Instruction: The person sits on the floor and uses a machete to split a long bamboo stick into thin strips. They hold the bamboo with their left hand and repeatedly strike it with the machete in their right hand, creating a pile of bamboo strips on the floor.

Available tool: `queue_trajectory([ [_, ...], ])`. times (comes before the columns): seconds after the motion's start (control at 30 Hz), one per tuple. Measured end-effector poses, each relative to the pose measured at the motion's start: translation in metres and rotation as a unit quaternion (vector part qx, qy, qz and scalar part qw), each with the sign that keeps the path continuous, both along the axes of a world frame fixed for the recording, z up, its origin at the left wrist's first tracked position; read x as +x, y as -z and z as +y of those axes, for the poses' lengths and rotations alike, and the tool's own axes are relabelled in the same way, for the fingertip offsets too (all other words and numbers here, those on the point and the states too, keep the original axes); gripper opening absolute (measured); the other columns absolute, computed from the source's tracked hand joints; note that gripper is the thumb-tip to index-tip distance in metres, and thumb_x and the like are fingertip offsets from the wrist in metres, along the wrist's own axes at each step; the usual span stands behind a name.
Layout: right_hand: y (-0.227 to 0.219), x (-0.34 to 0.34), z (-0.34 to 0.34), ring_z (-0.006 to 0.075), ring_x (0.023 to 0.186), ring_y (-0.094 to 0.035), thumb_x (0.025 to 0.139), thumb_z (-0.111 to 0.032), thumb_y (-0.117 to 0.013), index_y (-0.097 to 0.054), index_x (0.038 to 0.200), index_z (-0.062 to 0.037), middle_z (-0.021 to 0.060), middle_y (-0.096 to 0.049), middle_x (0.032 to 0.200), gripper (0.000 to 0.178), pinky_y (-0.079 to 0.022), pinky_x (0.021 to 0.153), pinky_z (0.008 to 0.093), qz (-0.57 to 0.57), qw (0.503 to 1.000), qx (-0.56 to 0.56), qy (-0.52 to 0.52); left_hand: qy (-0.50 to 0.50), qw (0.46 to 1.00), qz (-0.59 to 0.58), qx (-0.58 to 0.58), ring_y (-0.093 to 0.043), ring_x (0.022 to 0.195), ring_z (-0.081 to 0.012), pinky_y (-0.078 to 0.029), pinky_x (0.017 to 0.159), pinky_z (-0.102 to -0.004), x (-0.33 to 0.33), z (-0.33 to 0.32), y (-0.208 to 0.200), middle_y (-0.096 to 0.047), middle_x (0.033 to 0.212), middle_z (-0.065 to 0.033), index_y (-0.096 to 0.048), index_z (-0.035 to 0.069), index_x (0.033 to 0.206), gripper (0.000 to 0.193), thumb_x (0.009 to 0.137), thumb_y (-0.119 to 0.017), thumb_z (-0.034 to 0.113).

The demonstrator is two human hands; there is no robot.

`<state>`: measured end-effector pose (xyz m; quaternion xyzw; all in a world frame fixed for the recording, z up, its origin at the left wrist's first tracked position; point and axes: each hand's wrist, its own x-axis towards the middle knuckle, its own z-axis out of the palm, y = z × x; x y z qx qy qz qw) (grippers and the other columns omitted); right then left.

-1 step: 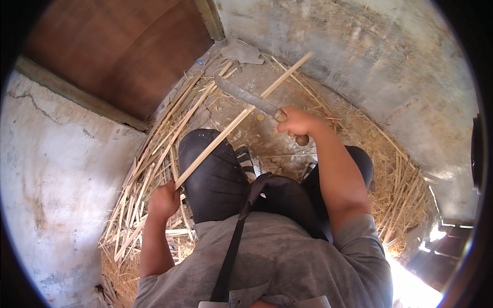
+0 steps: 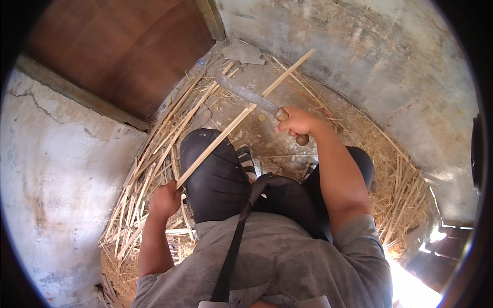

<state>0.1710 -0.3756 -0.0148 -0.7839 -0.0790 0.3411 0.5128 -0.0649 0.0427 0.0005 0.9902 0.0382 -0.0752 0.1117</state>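
In my left hand, the fingers are wrapped round the near end of a long, pale, split strip that looks like bamboo or wood. It slants up and away to the right, passing over my left knee. My right hand grips the wooden handle of a machete, its round end knob showing below the fist. The dull grey blade points to the upper left and lies across the strip, hiding a short stretch of it. I cannot tell how deep the edge sits.
Many thin strips lie in a pile along my left side. Shavings and straw-like scraps are heaped on the right. A pale, stained wall curves round the far side, and a brown panel stands at the upper left.
The strip's far end has shifted very slightly away, up and to the right. Both hands and the machete are in nearly the same place.
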Motion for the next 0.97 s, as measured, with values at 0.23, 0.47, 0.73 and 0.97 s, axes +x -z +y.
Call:
queue_trajectory([
  [0.23, -0.012, 0.014, -0.033, 0.0099, 0.051, -0.052, 0.084, -0.009, -0.074, -0.056, 0.099, -0.0077, 0.0019, -0.056, 0.067, 0.023, -0.042, 0.048, 0.0292, -0.08, 0.941, 0.219, 0.247, -0.03, 0.998, 0.001, -0.051, -0.063, 0.08, -0.052, -0.049, 0.071, -0.0569, -0.001, 0.006, 0.028, -0.066, 0.082, -0.0301, -0.061, 0.0, 0.091, 0.019, 0.097, -0.058, 0.018],
  [0.47, -0.005, 0.002, -0.003, 0.0121, 0.058, -0.056, 0.086, -0.01, -0.07, -0.061, 0.112, 0.0011, 0.0052, -0.059, 0.072, 0.029, -0.047, 0.053, 0.0314, -0.087, 0.993, -0.035, 0.064, -0.009, 0.999, -0.005, -0.045, -0.062, 0.079, -0.0524, -0.048, 0.069, -0.0572, 0.005, 0.0, 0.025, -0.064, 0.079, -0.0302, -0.058, -0.001, 0.089, 0.02, 0.095, -0.059, 0.017],
  [0.73, 0.002, 0.008, -0.002, 0.0096, 0.054, -0.052, 0.082, -0.008, -0.074, -0.056, 0.113, -0.0012, 0.0013, -0.056, 0.072, 0.037, -0.043, 0.051, 0.0304, 0.038, 0.992, 0.115, 0.024, -0.024, 0.999, 0.02, -0.036, -0.063, 0.081, -0.0522, -0.049, 0.073, -0.058, 0.003, -0.005, 0.009, -0.065, 0.081, -0.0304, -0.06, 0.0, 0.091, 0.022, 0.097, -0.057, 0.021],
  [0.97, 0.001, 0.022, -0.039, 0.0096, 0.05, -0.05, 0.088, -0.009, -0.072, -0.052, 0.105, -0.0089, 0.0003, -0.054, 0.07, 0.026, -0.042, 0.048, 0.0286, -0.025, 0.902, 0.325, 0.284, -0.045, 0.996, 0.028, -0.067, -0.065, 0.085, -0.052, -0.051, 0.077, -0.0586, 0.003, -0.001, 0.025, -0.067, 0.086, -0.0311, -0.064, 0.001, 0.097, 0.02, 0.094, -0.059, 0.02],
])
